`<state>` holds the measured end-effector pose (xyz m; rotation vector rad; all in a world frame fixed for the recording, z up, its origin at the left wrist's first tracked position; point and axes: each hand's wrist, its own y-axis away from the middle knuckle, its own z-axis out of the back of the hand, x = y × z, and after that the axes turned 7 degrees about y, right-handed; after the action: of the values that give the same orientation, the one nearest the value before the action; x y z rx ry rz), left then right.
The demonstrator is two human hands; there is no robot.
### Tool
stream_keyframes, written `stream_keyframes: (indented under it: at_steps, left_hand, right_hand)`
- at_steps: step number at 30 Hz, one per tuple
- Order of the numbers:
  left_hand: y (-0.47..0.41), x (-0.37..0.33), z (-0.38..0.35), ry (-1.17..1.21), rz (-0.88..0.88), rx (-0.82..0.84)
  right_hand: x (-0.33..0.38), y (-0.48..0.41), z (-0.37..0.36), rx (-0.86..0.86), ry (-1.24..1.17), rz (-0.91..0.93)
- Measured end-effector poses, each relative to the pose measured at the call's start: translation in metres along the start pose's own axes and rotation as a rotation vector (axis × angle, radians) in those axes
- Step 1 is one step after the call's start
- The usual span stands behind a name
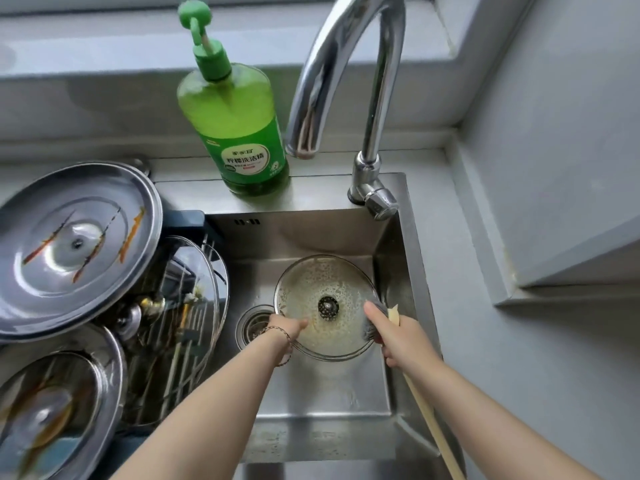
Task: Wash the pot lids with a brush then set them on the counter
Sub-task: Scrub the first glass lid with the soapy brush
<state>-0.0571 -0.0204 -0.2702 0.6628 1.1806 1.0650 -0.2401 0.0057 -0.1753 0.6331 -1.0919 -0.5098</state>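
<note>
The left hand (284,328) gripped the nine o'clock rim of a glass pot lid (325,306), thumb over its inner face, a thin bracelet (280,337) round the wrist. The right hand (403,336) was clenched around the pale wooden handle of a brush (375,323), thumb stretched along it, the dark bristles pressed against the lid's three o'clock edge. Both forearms reached in from six o'clock.

The lid was held tilted inside the steel sink (311,403), its soapy underside turned up, with a drain strainer (254,325) just beyond its nine o'clock edge.

At twelve o'clock, on the sink's back ledge, stood a green pump bottle (235,126) of dish liquid. Its label carried white Chinese characters, which appeared to read 柠檬洗洁精; the smaller print was too fine to read. Beside it rose a chrome tap (367,81).

At nine o'clock a rack (180,306) held a large steel lid (76,251), a second steel lid (59,410) below it and an upright glass lid (194,278). Grey worktop (485,358) and a grey wall filled the three o'clock side.
</note>
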Motion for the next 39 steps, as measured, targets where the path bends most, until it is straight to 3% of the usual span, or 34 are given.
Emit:
stream_keyframes:
  at_steps: [4, 7, 11, 16, 20, 25, 30, 39]
  left_hand:
    - [0.043, -0.024, 0.021, -0.418, -0.179, -0.003]
    - [0.082, -0.057, 0.053, -0.603, -0.386, 0.027]
    - [0.145, -0.105, 0.112, -0.646, -0.715, 0.024]
    - [0.191, -0.159, 0.177, -0.508, -1.096, -0.167]
    - [0.201, -0.214, 0.204, -0.447, -1.288, -0.271]
    - [0.199, -0.289, 0.199, -0.586, -1.331, -0.242]
    - [0.176, -0.329, 0.174, -0.900, -1.094, -0.059]
    - [0.140, -0.329, 0.170, -0.856, -1.199, -0.043]
  right_hand:
    - [0.018, 0.017, -0.006, -0.060, 0.040, -0.008]
    - [0.047, 0.034, -0.013, -0.085, 0.087, 0.013]
    - [0.091, 0.048, -0.029, -0.061, 0.037, -0.009]
    - [0.151, 0.058, -0.061, 0.100, -0.186, -0.056]
    - [0.198, 0.061, -0.084, 0.215, -0.422, -0.033]
    - [0.250, 0.044, -0.099, 0.148, -0.590, 0.054]
    - [0.281, 0.022, -0.106, 0.049, -0.626, 0.078]
    - [0.303, -0.005, -0.100, -0.097, -0.595, 0.037]
